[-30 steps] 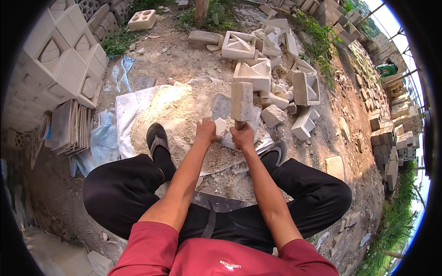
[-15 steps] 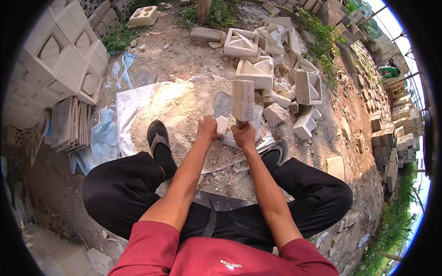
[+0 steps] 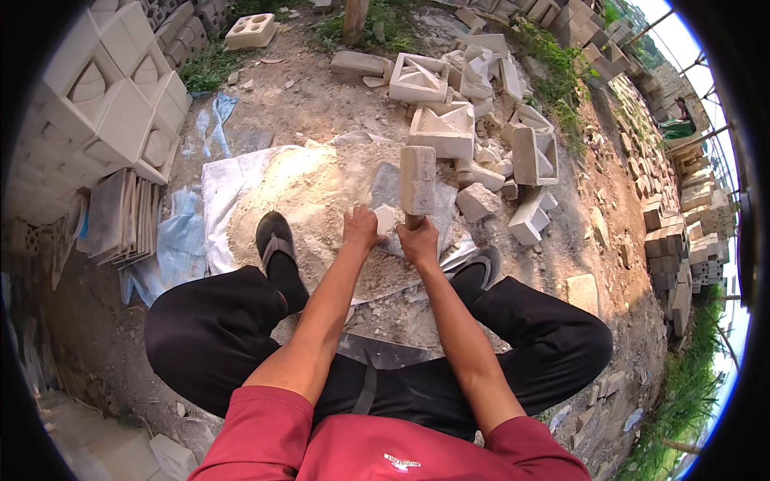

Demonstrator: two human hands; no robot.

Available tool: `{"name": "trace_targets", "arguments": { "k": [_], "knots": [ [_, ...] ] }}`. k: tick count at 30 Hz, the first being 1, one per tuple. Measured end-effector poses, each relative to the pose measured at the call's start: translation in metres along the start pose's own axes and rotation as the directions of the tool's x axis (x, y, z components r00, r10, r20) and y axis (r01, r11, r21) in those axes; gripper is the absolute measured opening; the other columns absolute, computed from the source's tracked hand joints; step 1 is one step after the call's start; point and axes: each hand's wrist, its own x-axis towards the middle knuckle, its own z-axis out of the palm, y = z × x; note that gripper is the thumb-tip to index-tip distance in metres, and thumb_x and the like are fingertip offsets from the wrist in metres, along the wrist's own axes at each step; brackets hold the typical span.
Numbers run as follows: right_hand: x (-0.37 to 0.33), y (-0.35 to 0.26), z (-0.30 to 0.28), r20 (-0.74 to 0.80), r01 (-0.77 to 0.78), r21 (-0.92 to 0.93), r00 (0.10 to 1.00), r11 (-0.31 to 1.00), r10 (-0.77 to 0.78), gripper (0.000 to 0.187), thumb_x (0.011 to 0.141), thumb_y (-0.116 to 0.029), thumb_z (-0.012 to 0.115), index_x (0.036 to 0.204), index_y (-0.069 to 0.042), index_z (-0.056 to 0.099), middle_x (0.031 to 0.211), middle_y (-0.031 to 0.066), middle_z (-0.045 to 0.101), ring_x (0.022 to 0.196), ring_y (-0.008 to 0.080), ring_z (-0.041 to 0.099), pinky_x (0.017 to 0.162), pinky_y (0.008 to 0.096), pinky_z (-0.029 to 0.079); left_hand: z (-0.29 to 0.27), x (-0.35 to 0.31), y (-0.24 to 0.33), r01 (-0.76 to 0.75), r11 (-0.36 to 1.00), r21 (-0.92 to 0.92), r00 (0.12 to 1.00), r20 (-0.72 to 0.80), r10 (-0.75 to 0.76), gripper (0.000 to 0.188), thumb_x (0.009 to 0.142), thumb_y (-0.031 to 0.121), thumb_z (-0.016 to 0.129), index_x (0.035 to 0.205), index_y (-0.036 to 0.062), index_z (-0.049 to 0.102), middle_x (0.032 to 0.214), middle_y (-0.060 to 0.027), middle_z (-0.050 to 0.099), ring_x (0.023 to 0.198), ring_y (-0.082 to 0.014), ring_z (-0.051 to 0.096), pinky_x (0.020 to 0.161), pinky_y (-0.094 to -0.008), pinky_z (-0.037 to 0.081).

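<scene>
My right hand (image 3: 419, 243) is closed round the short handle of a mallet with a thick, dusty, block-shaped head (image 3: 417, 181). The head is raised in front of the hand and hides part of the ground behind it. Just to the left, my left hand (image 3: 360, 228) grips a pale chunk of broken block (image 3: 385, 218) over a grey slab (image 3: 388, 186). Whitish crushed rubble (image 3: 281, 196) lies heaped on a white sheet (image 3: 220, 192), between and beyond my feet.
Broken pale blocks (image 3: 442, 128) are piled ahead to the right, with a loose lump (image 3: 478, 202) near the mallet. Patterned blocks (image 3: 104, 96) are stacked at the left, above upright thin boards (image 3: 120, 216). A wooden post (image 3: 354, 20) stands at the far side.
The mallet and my right hand have shifted slightly left, closer to the chunk, and a little toward me. My left hand stays almost where it was, still gripping the chunk.
</scene>
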Motion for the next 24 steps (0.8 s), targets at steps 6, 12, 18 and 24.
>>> {"name": "trace_targets", "arguments": {
  "k": [6, 12, 18, 24],
  "knots": [
    [-0.014, 0.024, 0.005, 0.186, -0.214, -0.238, 0.947, 0.947, 0.261, 0.047, 0.068, -0.027, 0.075, 0.101, 0.005, 0.065, 0.098, 0.0280, 0.067, 0.098, 0.0416, 0.064, 0.081, 0.0433, 0.052, 0.000, -0.001, 0.005, 0.058, 0.998, -0.010, 0.998, -0.010, -0.058, 0.068, 0.066, 0.053, 0.080, 0.111, 0.0040, 0.064, 0.117, -0.0086, 0.054, 0.116, -0.0247, 0.049, 0.096, -0.0450, 0.039],
    [0.002, 0.012, 0.004, 0.076, -0.105, -0.078, 0.991, 0.991, 0.111, 0.046, 0.069, -0.028, 0.072, 0.100, 0.006, 0.066, 0.091, 0.0260, 0.069, 0.092, 0.0371, 0.067, 0.079, 0.0416, 0.053, -0.001, -0.003, 0.007, 0.085, 0.995, -0.059, 0.996, -0.016, -0.086, 0.069, 0.065, 0.052, 0.081, 0.111, 0.0037, 0.064, 0.115, -0.0080, 0.055, 0.116, -0.0245, 0.049, 0.095, -0.0445, 0.038],
    [-0.012, 0.031, 0.005, 0.075, -0.089, -0.234, 0.991, 0.968, 0.110, 0.045, 0.068, -0.028, 0.071, 0.095, 0.008, 0.066, 0.092, 0.0273, 0.068, 0.091, 0.0385, 0.067, 0.078, 0.0424, 0.053, -0.006, -0.003, 0.014, 0.077, 0.997, 0.006, 0.997, 0.009, -0.077, 0.073, 0.065, 0.055, 0.079, 0.114, 0.0037, 0.062, 0.115, -0.0077, 0.054, 0.117, -0.0248, 0.047, 0.097, -0.0462, 0.036],
    [0.010, -0.003, -0.008, 0.226, -0.218, -0.200, 0.938, 0.955, 0.262, 0.045, 0.068, -0.025, 0.071, 0.098, 0.009, 0.065, 0.094, 0.0309, 0.066, 0.097, 0.0432, 0.064, 0.081, 0.0437, 0.052, 0.002, -0.007, 0.003, 0.109, 0.992, -0.068, 0.991, -0.073, -0.114, 0.072, 0.065, 0.055, 0.079, 0.112, 0.0038, 0.062, 0.117, -0.0081, 0.053, 0.117, -0.0248, 0.047, 0.099, -0.0467, 0.035]
  ]
}}
